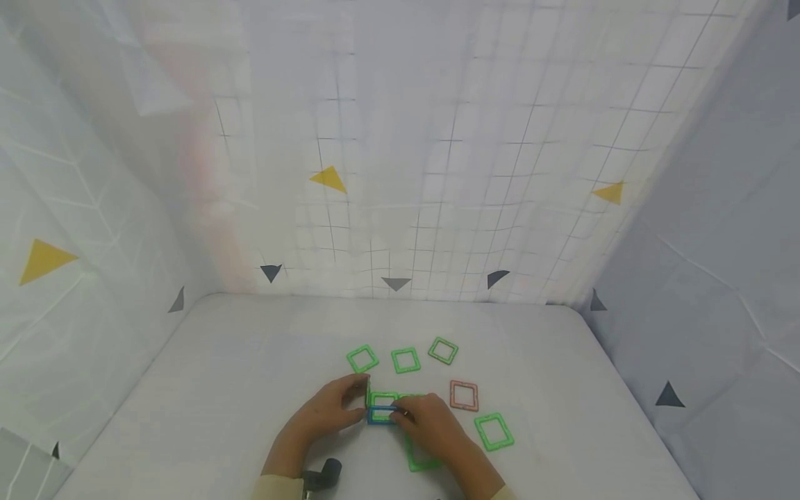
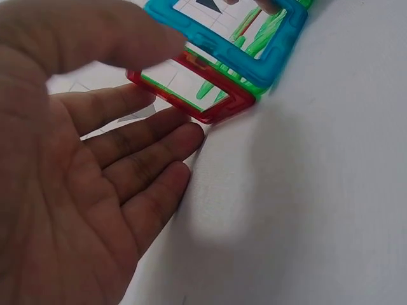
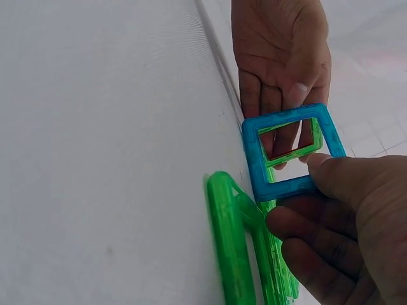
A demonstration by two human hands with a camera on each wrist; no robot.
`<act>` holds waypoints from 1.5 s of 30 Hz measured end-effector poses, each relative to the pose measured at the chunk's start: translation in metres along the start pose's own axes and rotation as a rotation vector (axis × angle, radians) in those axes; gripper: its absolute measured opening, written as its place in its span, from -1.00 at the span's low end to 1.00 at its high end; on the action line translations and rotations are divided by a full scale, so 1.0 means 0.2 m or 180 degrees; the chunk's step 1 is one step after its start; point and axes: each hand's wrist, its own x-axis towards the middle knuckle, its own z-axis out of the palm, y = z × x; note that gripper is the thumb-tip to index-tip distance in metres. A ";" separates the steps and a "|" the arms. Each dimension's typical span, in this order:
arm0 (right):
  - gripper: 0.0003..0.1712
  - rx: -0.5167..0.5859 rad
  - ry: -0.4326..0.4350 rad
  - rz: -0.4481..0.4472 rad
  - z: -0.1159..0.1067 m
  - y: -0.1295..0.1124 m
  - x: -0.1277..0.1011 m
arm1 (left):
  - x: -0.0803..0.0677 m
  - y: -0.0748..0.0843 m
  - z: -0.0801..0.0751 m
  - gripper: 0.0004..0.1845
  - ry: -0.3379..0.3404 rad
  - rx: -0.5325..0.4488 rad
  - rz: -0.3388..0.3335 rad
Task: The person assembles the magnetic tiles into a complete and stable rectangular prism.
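A blue square magnetic tile frame (image 3: 255,159) stands upright, and my right hand (image 1: 432,425) pinches its side between thumb and fingers. Beside it a red square tile (image 2: 213,117) stands on edge, meeting the blue one at a corner, with a green edge showing along it. My left hand (image 1: 328,408) touches the red tile's outer face with extended fingers (image 2: 152,136); its thumb is near the blue tile's edge. Flat green tiles lie behind the blue one and under my right hand, including a nearer green tile (image 1: 424,467), partly hidden by that hand.
Loose green tiles lie at the far side: one left (image 1: 362,370), another in the middle (image 1: 407,371), and a third right (image 1: 435,357). A red tile (image 1: 464,407) and a green tile (image 1: 505,444) lie right of my hand. Sheeted walls surround the white table (image 1: 219,389).
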 end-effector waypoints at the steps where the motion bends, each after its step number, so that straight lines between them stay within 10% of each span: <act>1: -0.82 -0.0003 0.0000 0.0002 0.00 0.00 0.00 | 0.00 0.00 0.00 -0.28 -0.0007 -0.0004 0.0010; 45: -0.75 0.0302 -0.0278 0.0224 -0.05 0.04 0.00 | 0.01 -0.01 0.01 -0.17 0.0053 -0.0024 -0.0095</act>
